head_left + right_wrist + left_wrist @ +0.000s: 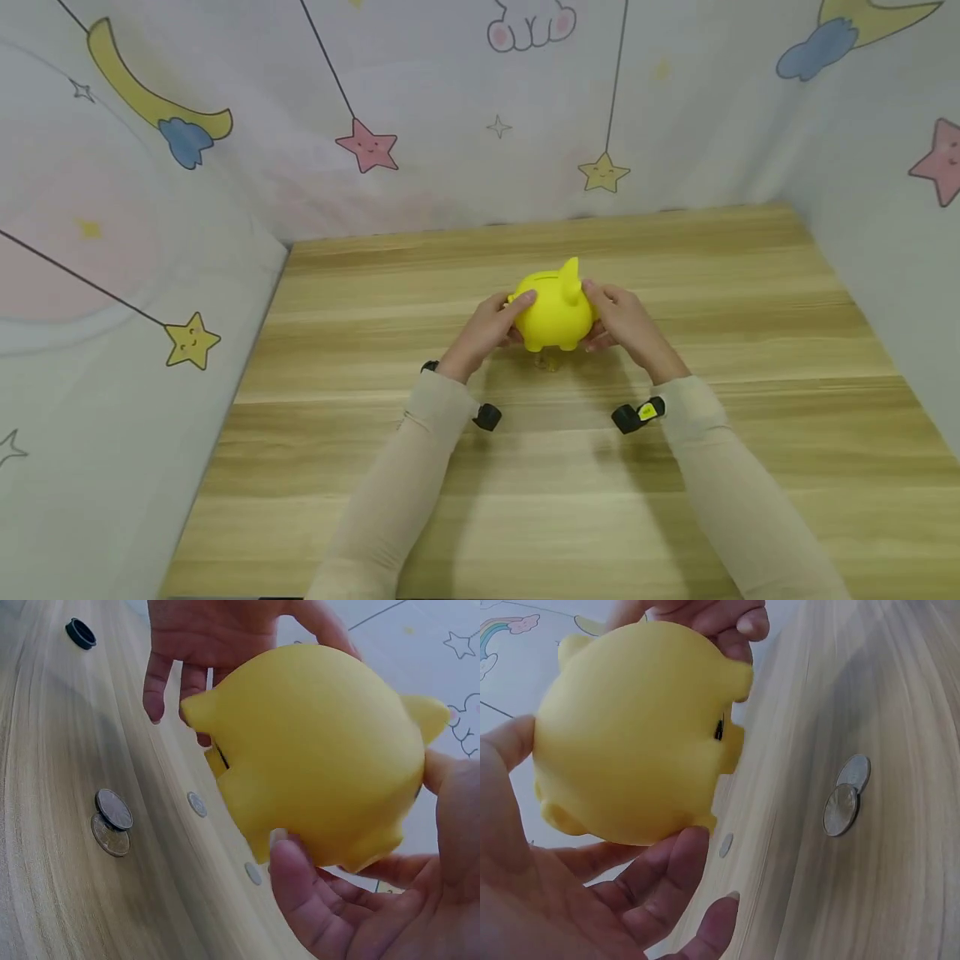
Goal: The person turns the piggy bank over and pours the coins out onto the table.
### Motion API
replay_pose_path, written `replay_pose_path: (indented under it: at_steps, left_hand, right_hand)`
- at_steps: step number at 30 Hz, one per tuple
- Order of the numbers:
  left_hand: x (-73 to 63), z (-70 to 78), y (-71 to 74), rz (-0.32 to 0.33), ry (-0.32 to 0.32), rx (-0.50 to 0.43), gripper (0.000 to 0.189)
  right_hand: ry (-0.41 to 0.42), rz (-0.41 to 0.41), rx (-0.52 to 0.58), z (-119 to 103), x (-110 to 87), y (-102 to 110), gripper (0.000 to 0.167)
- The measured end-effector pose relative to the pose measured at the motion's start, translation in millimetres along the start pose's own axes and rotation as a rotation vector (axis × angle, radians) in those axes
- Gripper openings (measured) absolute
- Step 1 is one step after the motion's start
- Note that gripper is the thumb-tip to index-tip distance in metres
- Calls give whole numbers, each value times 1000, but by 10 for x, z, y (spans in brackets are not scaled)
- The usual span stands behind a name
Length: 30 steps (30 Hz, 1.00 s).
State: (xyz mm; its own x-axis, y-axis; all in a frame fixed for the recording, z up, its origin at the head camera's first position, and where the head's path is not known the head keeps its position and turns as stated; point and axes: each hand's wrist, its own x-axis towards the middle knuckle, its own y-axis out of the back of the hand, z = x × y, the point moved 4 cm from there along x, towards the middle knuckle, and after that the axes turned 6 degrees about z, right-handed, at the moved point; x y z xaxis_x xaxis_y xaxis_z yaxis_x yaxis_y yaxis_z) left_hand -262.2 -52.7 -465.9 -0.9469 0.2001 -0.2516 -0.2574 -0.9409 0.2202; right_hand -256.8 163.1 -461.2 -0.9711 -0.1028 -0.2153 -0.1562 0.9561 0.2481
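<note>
Both hands hold a yellow piggy bank above the wooden table, its slot on top and its feet pointing down. The left hand grips one end, thumb on the side and fingers beneath. At the other end the right hand grips it by the ear, thumb up and fingertips under the body. A bit of a dark opening shows on its underside in both wrist views. Below it lie several coins; in the left wrist view a silver coin overlaps another, and a single coin shows in the right wrist view.
A small black round cap lies on the table beyond the left hand. The wooden table is bordered at the back and sides by printed cloth with stars and moons. Black cameras are strapped to both wrists.
</note>
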Motion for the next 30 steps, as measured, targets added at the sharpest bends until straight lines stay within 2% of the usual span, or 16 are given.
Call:
replay_pose_path:
  at_steps: [2, 6, 12, 17, 21, 24, 30]
  left_hand:
    - [0, 4, 27, -1, -21, -22, 72]
    - [-10, -30, 52, -22, -24, -55, 73]
    - [-8, 4, 50, -20, -80, -81, 76]
    - [2, 84, 42, -5, -96, -53, 80]
    - [-18, 33, 32, -10, -64, -27, 82]
    - [-27, -30, 21, -1, -31, -15, 82]
    - [-30, -73, 35, 49, -5, -27, 84]
  right_hand:
    - [29, -23, 12, -15, 6, -10, 77]
    - [39, -60, 33, -4, -16, -44, 75]
    - [105, 1, 96, -39, -42, -41, 71]
    - [125, 50, 129, -38, -42, -24, 70]
    - [99, 49, 134, 25, -42, -35, 70]
    - [65, 17, 118, 81, -40, -69, 71]
    - [48, 16, 175, 124, -44, -114, 70]
